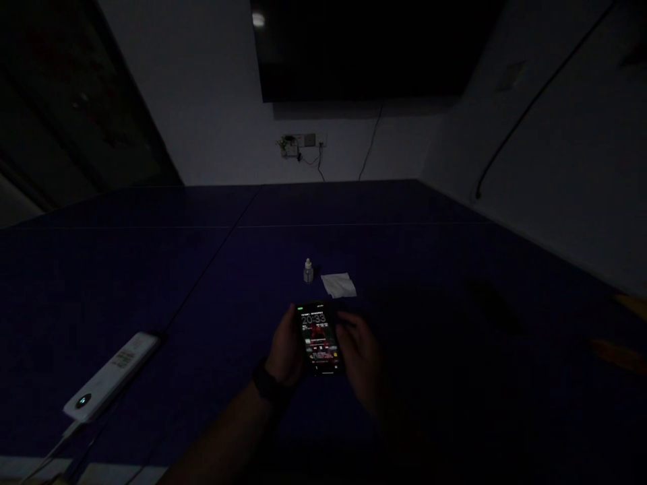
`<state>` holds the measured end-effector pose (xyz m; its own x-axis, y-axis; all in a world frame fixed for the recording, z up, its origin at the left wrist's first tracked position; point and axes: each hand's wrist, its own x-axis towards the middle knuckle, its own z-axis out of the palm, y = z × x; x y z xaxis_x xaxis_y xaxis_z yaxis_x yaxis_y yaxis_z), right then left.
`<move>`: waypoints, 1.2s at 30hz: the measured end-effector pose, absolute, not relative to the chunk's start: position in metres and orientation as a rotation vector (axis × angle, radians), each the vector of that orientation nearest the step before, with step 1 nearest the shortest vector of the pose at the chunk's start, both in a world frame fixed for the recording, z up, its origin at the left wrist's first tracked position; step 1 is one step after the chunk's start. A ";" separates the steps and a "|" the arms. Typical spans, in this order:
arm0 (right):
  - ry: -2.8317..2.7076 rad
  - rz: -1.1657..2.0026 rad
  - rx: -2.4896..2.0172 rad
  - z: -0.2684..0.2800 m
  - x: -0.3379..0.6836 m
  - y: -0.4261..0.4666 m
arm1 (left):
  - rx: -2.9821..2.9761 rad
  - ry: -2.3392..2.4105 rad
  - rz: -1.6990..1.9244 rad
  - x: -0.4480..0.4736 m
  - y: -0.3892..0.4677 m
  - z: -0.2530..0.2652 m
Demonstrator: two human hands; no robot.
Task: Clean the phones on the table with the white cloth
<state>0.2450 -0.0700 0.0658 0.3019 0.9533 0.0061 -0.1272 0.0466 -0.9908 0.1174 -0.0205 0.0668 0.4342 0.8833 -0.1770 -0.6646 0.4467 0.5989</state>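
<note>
A smartphone with its lock screen lit, reading 20:33, is held upright between my two hands above the dark blue surface. My left hand, a dark band on its wrist, wraps round the phone's left edge. Along the right edge, my right hand grips the phone with bent fingers; the dark hides part of them. Just beyond the phone stands a small dropper bottle with a white top. To the right of the bottle lies a white tissue, flat and slightly creased.
At the left, a white power bank with a small lit display has a cable at its near end. A dark flat object lies to the right. Beyond the blue surface, a large screen hangs above wall sockets.
</note>
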 end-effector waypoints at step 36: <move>-1.539 0.549 -1.217 0.042 0.231 -0.091 | 2.214 1.029 1.216 0.094 -0.068 0.074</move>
